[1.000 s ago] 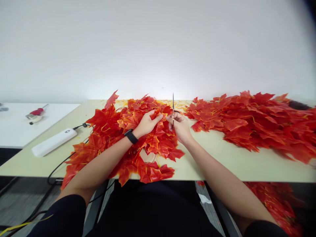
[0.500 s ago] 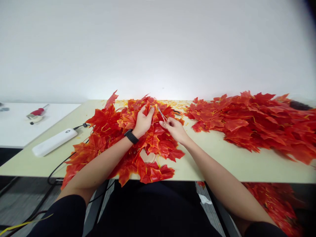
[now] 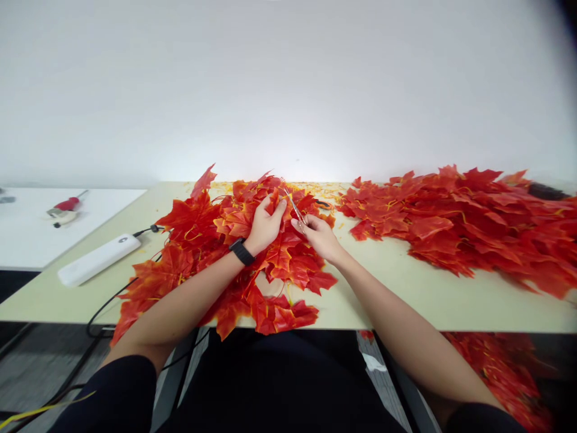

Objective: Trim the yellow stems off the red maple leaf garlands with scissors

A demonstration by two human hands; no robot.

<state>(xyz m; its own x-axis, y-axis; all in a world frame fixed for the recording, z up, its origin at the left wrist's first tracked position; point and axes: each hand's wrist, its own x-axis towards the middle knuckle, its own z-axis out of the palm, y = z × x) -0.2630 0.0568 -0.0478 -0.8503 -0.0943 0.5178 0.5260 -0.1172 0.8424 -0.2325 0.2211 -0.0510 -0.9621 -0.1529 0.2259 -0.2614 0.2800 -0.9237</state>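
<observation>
My left hand (image 3: 265, 224), with a black watch (image 3: 242, 251) at the wrist, is closed over the pile of red-orange artificial maple leaves (image 3: 193, 219). Its thumb and fingers pinch part of a maple leaf; the exact spot is mostly hidden by the hand. Slim metal scissors (image 3: 294, 208) are in my right hand (image 3: 321, 236), thumb and fingers at the handles. Their blades point up and left, close beside my left thumb, and look nearly closed. Whether they touch a stem, I cannot make out.
A second heap of red leaves (image 3: 455, 222) covers the table's right side. Yellow scraps (image 3: 331, 191) lie along the back edge. At left are a white device (image 3: 99, 260) with a black cable and a small red-and-white figure (image 3: 65, 210). More leaves (image 3: 500, 373) are below the table.
My left hand has shifted slightly to the right and down, nearer the scissors. The scissors' blades have come closer together. The leaf piles stay where they were.
</observation>
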